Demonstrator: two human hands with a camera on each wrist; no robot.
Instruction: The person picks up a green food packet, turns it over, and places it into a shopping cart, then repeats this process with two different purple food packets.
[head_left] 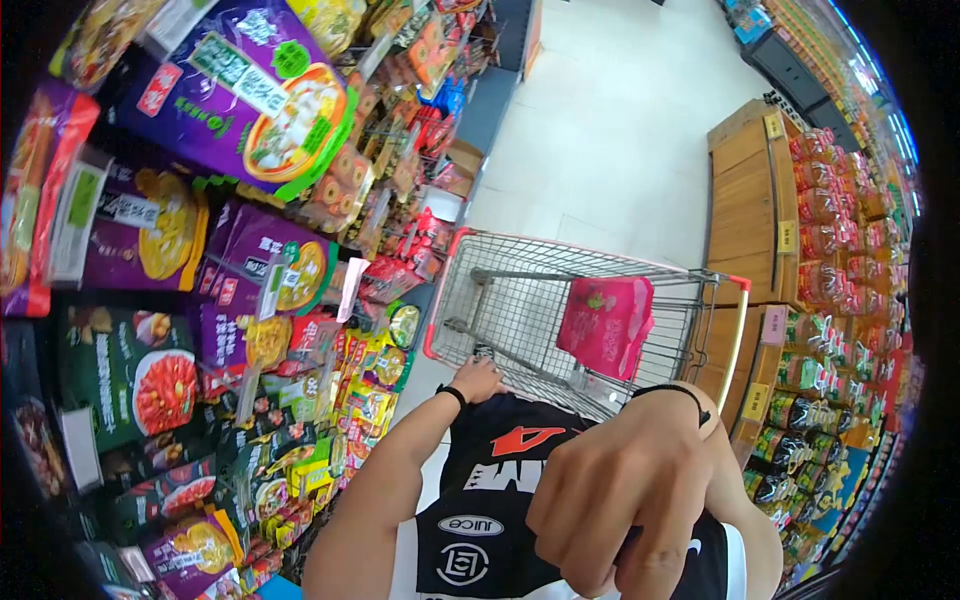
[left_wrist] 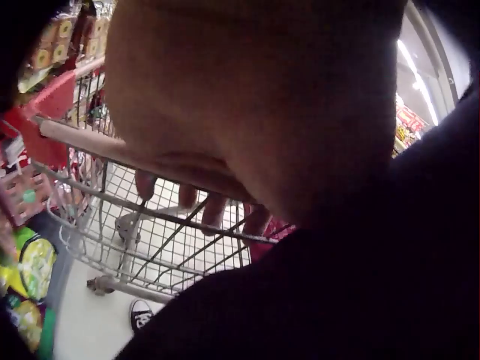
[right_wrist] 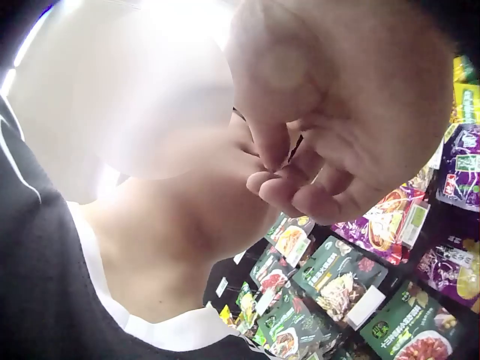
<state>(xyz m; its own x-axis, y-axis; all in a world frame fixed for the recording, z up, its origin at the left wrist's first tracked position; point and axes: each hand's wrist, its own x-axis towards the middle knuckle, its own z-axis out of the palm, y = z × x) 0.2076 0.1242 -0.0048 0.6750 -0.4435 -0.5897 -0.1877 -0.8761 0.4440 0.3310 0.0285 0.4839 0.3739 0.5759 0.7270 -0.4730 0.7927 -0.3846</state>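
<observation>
A wire shopping cart (head_left: 520,250) with red corners stands crosswise in front of me. My left hand (head_left: 478,380) grips its near rim bar (left_wrist: 82,139), and the fingertips show below that bar in the left wrist view. Inside the cart's far half lies a bright pink bag (head_left: 610,325). My right hand (head_left: 620,490) is raised close to the head camera, a dark band (head_left: 680,393) round its wrist. In the right wrist view its fingers curl in, with the thumb tip against the fingertips, close in front of the neck.
Shelves of packaged food line the left, with purple packs (head_left: 240,110) and dark green packs (head_left: 130,370) near my left arm. On the right stands a wooden display (head_left: 750,210) beside stacked red packages (head_left: 825,210). Pale floor (head_left: 590,120) runs ahead beyond the cart.
</observation>
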